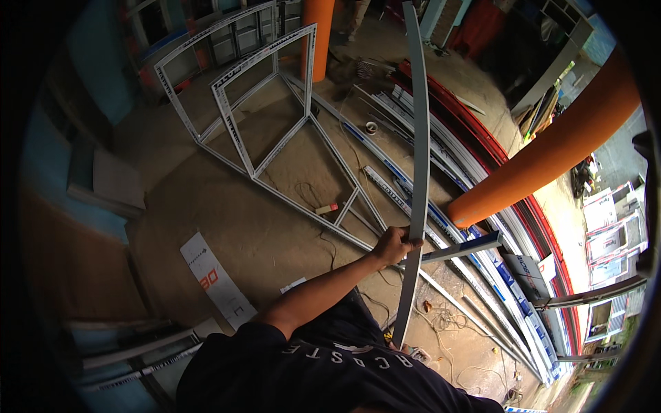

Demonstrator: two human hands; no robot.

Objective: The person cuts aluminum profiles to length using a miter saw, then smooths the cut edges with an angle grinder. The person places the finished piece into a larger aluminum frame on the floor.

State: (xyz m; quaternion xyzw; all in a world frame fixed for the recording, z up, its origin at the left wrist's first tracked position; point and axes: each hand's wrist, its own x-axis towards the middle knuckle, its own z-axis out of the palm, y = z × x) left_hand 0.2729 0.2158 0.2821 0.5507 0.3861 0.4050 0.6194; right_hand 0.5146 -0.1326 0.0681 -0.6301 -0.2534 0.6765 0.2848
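My left hand [396,248] is closed around a long, flat grey metal bar [418,138], a little below its middle. The bar runs from the top of the view down to the front of my dark shirt, where its lower end is hard to make out. Just right of the hand, a shorter grey profile with blue film [463,248] sticks out sideways; I cannot tell whether it touches the bar. Beyond the hand lies a pale metal framework [303,201] with two rectangular frames [219,88] standing up from it. My right hand does not show.
Long white, blue-filmed profiles [475,265] and red ones [540,230] lie stacked on the right. An orange pillar [551,148] rises there, another [318,41] at the back. Cables [444,320], a tape roll [372,128] and a printed white board [217,281] lie on the floor.
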